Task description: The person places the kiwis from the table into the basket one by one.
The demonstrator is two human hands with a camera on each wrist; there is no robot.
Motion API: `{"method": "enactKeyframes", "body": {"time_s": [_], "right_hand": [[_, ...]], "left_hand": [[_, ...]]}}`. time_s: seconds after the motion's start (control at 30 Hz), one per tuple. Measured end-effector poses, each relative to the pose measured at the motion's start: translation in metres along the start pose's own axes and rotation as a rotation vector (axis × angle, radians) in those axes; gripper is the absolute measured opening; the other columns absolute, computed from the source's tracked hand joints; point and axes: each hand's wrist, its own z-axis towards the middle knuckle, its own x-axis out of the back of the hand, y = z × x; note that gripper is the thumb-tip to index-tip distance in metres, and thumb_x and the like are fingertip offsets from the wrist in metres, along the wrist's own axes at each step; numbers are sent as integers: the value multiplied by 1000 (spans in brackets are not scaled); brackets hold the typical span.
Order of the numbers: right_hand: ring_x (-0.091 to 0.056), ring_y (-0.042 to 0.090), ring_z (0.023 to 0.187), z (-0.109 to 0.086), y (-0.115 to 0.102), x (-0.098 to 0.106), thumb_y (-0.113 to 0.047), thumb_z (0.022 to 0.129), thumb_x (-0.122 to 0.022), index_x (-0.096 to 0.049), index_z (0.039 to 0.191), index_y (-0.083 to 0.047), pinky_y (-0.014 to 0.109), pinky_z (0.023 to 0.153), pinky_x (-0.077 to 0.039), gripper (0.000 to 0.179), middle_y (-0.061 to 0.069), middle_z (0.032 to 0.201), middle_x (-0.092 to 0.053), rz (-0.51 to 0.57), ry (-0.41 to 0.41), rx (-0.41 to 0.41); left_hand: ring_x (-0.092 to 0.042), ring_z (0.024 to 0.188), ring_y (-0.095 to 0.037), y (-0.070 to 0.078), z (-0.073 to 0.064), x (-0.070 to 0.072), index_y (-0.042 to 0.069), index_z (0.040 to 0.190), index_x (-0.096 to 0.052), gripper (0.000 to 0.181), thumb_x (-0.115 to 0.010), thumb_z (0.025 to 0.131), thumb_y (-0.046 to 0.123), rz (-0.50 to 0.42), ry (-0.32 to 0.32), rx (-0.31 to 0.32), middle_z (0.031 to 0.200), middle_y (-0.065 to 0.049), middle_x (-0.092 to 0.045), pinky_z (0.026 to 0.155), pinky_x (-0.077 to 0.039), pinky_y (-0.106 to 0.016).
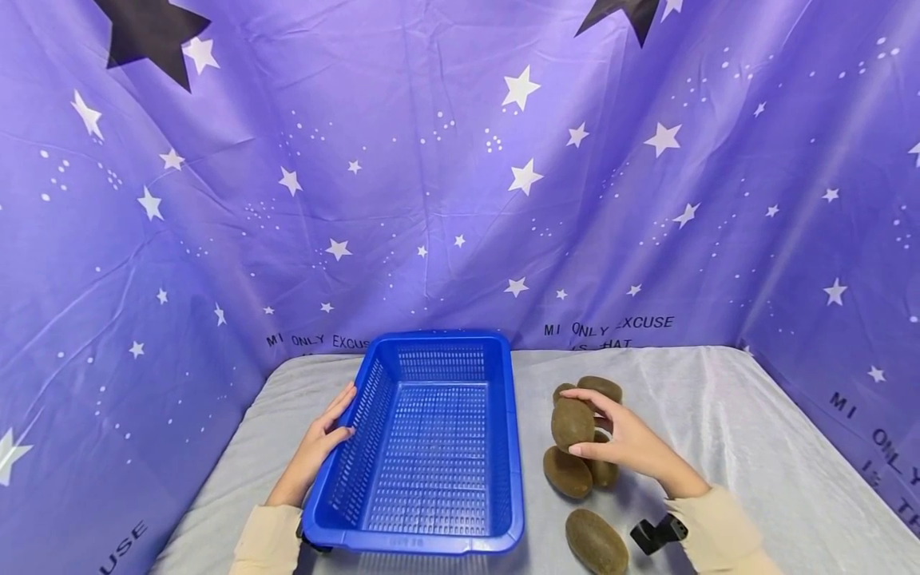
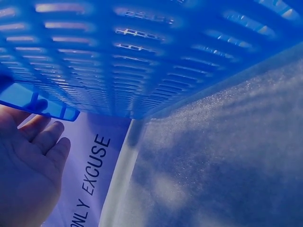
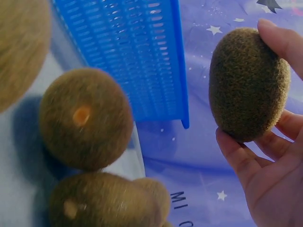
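Note:
A kiwi (image 1: 573, 425) is held in my right hand (image 1: 625, 439), between the thumb and fingers, above other kiwis. In the right wrist view the same brown, fuzzy kiwi (image 3: 248, 85) stands up against the purple cloth, with fingertips at both ends. My left hand (image 1: 319, 443) grips the left rim of a blue plastic basket (image 1: 515, 447), thumb on the rim. The left wrist view shows the fingers (image 2: 47, 137) by the rim, beside the slotted side wall (image 2: 118, 71).
Beneath the right hand lie several kiwis, among them one in front (image 1: 568, 473) and one behind (image 1: 602, 390). A separate kiwi (image 1: 596, 543) lies nearer me. Grey cloth (image 1: 690, 415) covers the table; purple star-printed curtains (image 1: 431, 200) surround it.

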Motion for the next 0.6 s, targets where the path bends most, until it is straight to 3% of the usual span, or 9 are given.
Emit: {"method": "enactKeyframes", "body": {"time_s": [0.13, 0.3, 0.6], "right_hand": [[-58, 8, 101, 6, -1, -3, -12, 77, -76, -47, 134, -4, 24, 86, -47, 65, 14, 127, -52, 54, -14, 10], [-57, 7, 100, 12, -3, -8, -15, 76, -77, -49, 133, -9, 26, 85, -48, 64, 9, 123, -54, 37, -21, 14], [-53, 7, 108, 22, -10, -19, -20, 77, -77, -48, 134, -9, 28, 90, -46, 65, 7, 130, -53, 18, -41, -3]], "left_hand": [[-5, 142, -33, 1, 0, 0, 4, 147, -29, 61, -51, 90, 1, 5, 0, -2, 157, -14, -10, 98, -25, -8], [-7, 142, -30, 0, 0, 0, 3, 146, -30, 60, -50, 89, 0, 3, 3, -13, 157, -18, -9, 98, -25, -8], [-9, 142, -26, 3, -1, 0, 3, 147, -29, 60, -50, 90, 0, -8, -1, -13, 157, -14, -11, 98, -26, -9]]}}
